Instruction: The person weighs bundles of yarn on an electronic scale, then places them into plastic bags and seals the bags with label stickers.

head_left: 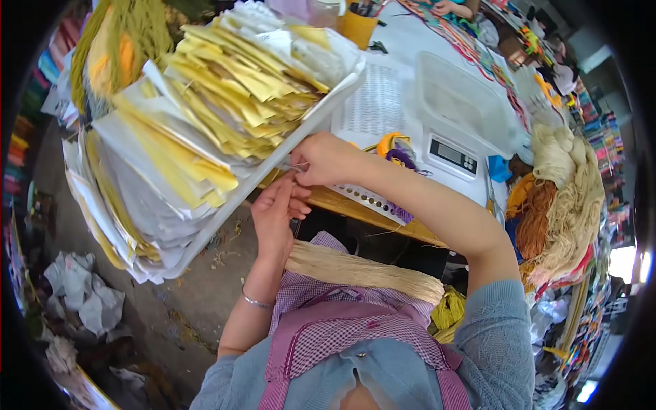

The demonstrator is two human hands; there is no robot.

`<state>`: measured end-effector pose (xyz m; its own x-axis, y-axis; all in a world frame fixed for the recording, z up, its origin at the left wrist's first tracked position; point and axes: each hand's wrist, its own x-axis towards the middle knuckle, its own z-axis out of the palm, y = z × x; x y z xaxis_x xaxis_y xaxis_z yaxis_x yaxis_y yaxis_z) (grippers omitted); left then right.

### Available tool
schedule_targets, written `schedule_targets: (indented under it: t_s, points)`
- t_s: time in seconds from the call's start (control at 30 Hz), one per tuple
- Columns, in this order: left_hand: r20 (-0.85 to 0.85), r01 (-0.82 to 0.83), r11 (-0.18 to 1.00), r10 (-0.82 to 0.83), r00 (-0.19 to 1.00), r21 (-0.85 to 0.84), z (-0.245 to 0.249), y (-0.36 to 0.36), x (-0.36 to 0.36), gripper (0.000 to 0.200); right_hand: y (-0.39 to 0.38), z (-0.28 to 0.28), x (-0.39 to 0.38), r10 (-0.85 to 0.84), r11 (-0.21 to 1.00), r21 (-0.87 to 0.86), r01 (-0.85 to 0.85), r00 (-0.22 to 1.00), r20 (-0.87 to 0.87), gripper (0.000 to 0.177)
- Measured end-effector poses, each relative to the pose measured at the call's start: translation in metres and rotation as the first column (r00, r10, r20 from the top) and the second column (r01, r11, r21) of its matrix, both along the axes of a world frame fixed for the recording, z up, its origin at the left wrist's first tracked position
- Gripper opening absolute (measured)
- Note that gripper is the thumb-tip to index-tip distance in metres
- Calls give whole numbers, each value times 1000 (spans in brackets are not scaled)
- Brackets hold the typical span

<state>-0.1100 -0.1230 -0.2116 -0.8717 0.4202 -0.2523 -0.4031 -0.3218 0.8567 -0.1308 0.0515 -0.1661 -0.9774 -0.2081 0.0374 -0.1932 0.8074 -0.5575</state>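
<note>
My right hand point(330, 158) is closed in a pinch at the edge of the table, beside a large white tray point(263, 167). A thin pale thread point(298, 165) shows at its fingertips. Just below, my left hand point(275, 210) meets it, with thumb and forefinger pressed together at the same thread and the other fingers loosely curled. The thread's far end is too fine to follow. Across my lap lies a long hank of cream yarn point(362, 268), apart from both hands. The tray holds many yellow and white paper packets point(232, 82).
A digital scale point(451, 156) with a clear plastic tub point(458, 89) stands on the table. Purple and orange thread bundles point(400, 152) lie near a printed sheet point(376, 96). Cream and brown hanks point(564, 178) are piled at right. Crumpled plastic point(85, 294) lies at lower left.
</note>
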Motion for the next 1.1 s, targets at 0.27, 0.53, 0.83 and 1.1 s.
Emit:
schedule_targets:
  t_s: [0.27,0.53,0.83,1.1]
  points:
    - [-68,-14,977,-1,998,-212,9,11,-9,23,-5,3,1,-106,918,-350,184,967,230,24]
    - [-74,-79,973,64,995,-218,5,13,-7,18,-7,-16,17,-172,902,-388,188,982,75,28]
    - [-151,-136,946,94,984,-294,2,5,-11,17,-13,-21,25,-247,894,-389,223,969,-12,27]
    - [21,-284,959,284,959,21,-8,-17,2,16,-9,-33,27,-257,903,-385,193,959,-123,27]
